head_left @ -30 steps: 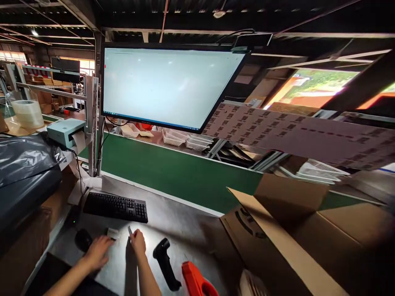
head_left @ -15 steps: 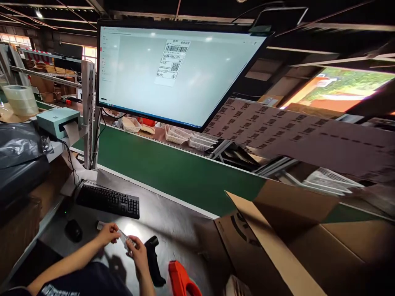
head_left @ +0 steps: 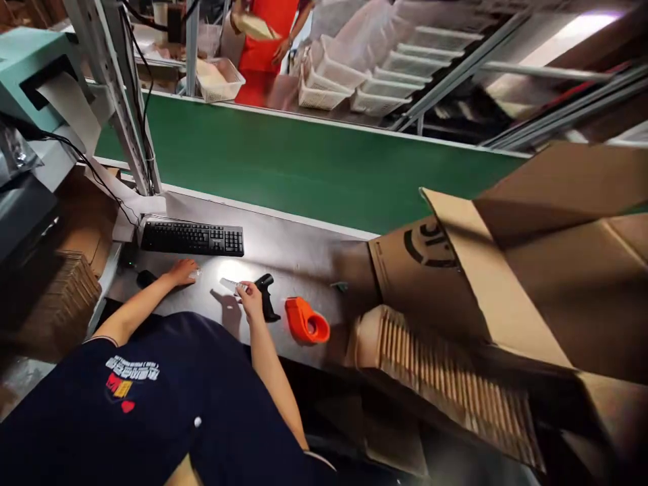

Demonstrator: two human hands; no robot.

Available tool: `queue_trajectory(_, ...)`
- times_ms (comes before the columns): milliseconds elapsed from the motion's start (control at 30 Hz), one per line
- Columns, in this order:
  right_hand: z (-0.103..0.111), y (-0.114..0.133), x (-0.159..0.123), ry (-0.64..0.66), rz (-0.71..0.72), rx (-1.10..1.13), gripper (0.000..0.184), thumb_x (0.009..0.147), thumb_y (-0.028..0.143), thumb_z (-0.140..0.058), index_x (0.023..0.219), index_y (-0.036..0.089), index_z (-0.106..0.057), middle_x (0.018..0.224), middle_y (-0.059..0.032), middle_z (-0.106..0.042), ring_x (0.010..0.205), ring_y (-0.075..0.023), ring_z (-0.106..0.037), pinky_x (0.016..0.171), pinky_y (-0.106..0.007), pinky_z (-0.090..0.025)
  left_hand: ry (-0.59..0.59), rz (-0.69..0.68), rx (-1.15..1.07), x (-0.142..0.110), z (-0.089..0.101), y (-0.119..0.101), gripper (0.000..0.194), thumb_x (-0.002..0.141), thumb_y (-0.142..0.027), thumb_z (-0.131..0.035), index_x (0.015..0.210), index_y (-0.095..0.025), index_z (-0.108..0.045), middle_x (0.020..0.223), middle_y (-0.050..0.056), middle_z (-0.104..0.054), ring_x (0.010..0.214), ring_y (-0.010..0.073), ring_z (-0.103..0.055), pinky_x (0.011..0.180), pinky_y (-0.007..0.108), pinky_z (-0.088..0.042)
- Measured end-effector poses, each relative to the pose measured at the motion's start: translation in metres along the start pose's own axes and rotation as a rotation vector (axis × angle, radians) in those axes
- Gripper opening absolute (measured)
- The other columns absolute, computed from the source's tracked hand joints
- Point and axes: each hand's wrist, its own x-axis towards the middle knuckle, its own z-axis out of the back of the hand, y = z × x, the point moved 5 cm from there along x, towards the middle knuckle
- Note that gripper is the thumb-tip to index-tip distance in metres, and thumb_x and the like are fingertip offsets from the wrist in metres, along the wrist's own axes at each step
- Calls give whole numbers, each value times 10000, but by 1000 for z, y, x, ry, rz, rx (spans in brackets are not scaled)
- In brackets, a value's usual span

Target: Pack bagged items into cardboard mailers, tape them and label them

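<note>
My right hand (head_left: 250,297) pinches a small white label (head_left: 231,285) just above the dark work table (head_left: 293,256), close beside a black barcode scanner (head_left: 266,295). My left hand (head_left: 181,272) rests on the table in front of the black keyboard (head_left: 192,237), fingers lying over a small pale object I cannot make out. A black mouse (head_left: 146,277) lies just left of that hand. An orange tape dispenser (head_left: 306,320) sits to the right of the scanner.
A green conveyor belt (head_left: 304,162) runs behind the table. A large open cardboard box (head_left: 531,256) stands at right with flattened cartons (head_left: 445,378) in front of it. A teal label printer (head_left: 30,74) is at upper left. A person in red (head_left: 263,40) stands beyond the belt by white baskets (head_left: 324,81).
The view has tilted down, so the monitor is out of sight. My hands have parted: the left went back to the table by the mouse, the right keeps the label near the scanner.
</note>
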Motion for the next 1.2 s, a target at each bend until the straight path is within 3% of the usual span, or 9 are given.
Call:
queue_trajectory(167,-37,-12,2,48,-103,57,270,776,333,-752,957,209,-597,673,110,-476,559,-140,-679,521,-227,-511,-28,-85,49,-7,-5,-2,572,679,-212,-910,1208,-170,-698,1260,140,-677,1189,337,-577,1084,471,-450)
queue_trajectory(267,-59,-13,5,66,-139,78,203,827,277,-709,944,200,-564,682,98,-522,590,-144,-717,549,-223,-518,-67,-111,44,-8,-8,-3,393,785,-210,-836,1153,-156,-712,1155,129,-699,1101,300,-607,1033,452,-484)
queue_trajectory(367,-70,-7,5,115,-142,93,252,799,292,-764,925,216,-560,642,104,-524,581,-166,-722,529,-239,-547,-109,-136,6,-12,-12,-6,322,839,-244,-813,1128,-141,-713,1091,108,-711,1035,260,-633,996,417,-515)
queue_trajectory(533,-70,17,-8,268,-87,48,266,730,287,-827,910,194,-654,661,77,-589,565,-172,-720,482,-230,-531,-207,-191,-88,-36,-13,-20,362,938,-350,-740,1183,-87,-697,1170,135,-718,1109,245,-651,1009,393,-521)
queue_trajectory(667,-76,43,-23,358,29,-100,190,746,190,-762,915,170,-677,653,83,-611,493,-125,-663,491,-200,-462,-240,-237,-135,-50,-11,-39,370,904,-395,-783,1176,-151,-725,1167,125,-744,1119,267,-670,1029,431,-541)
queue_trajectory(800,-80,64,-34,330,146,-236,206,759,173,-762,931,179,-649,655,87,-645,457,-80,-591,538,-196,-441,-338,-273,-186,-56,-5,-57,369,921,-447,-755,1183,-188,-729,1128,112,-760,1071,268,-689,996,445,-565)
queue_trajectory(933,-73,69,-40,342,94,-172,243,831,403,-765,905,178,-710,710,12,-694,534,-148,-660,521,-243,-507,-436,-288,-201,-62,5,-65,458,978,-531,-687,1210,-138,-719,1123,141,-761,1058,266,-691,963,439,-566)
queue_trajectory(1100,-72,75,-46,268,281,-321,138,785,331,-797,743,202,-770,753,7,-668,653,-135,-582,665,-270,-514,-442,-285,-202,-69,10,-72,440,941,-545,-735,1189,-181,-738,1113,129,-772,1058,276,-702,977,455,-579)
queue_trajectory(1200,-75,66,-45,280,280,-343,152,757,340,-823,721,202,-772,746,2,-670,706,-152,-579,747,-308,-517,-426,-263,-256,-75,9,-74,432,931,-563,-729,1163,-199,-749,1108,129,-776,1065,282,-707,999,478,-579)
